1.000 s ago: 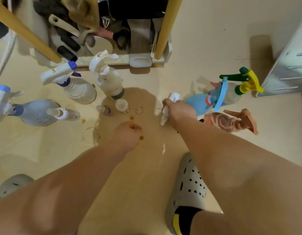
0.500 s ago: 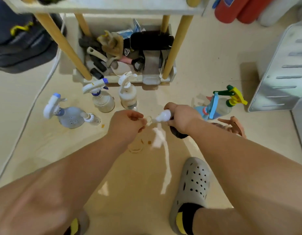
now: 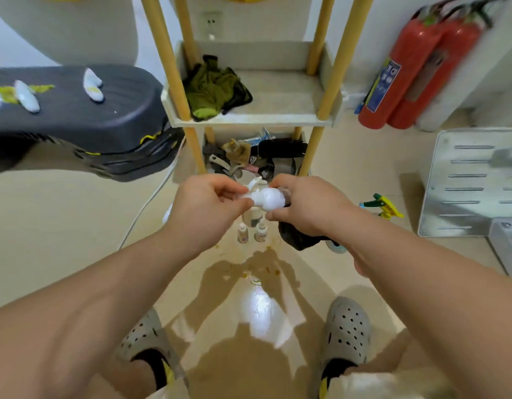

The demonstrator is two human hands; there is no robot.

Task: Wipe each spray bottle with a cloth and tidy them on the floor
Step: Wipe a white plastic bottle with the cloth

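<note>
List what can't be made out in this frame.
Head view only.
- Small white plastic bottle: glare-washed, wrapped by left hand and right hand; nozzle, label unreadable.
- Dark crumpled cloth: mostly hidden under the right hand.
- Green-and-yellow spray trigger: its bottle is hidden behind the right forearm.
- Two tiny clear bottles on the floor: too small for labels.

A tally of what is seen, by kind.
One left hand [image 3: 204, 205], one right hand [image 3: 306, 210], one white spray bottle [image 3: 268, 198], one dark cloth [image 3: 298, 240], two small bottles [image 3: 242, 234], one green-and-yellow spray bottle [image 3: 383, 204], two red fire extinguishers [image 3: 407, 53], two grey clogs [image 3: 347, 329].
</note>
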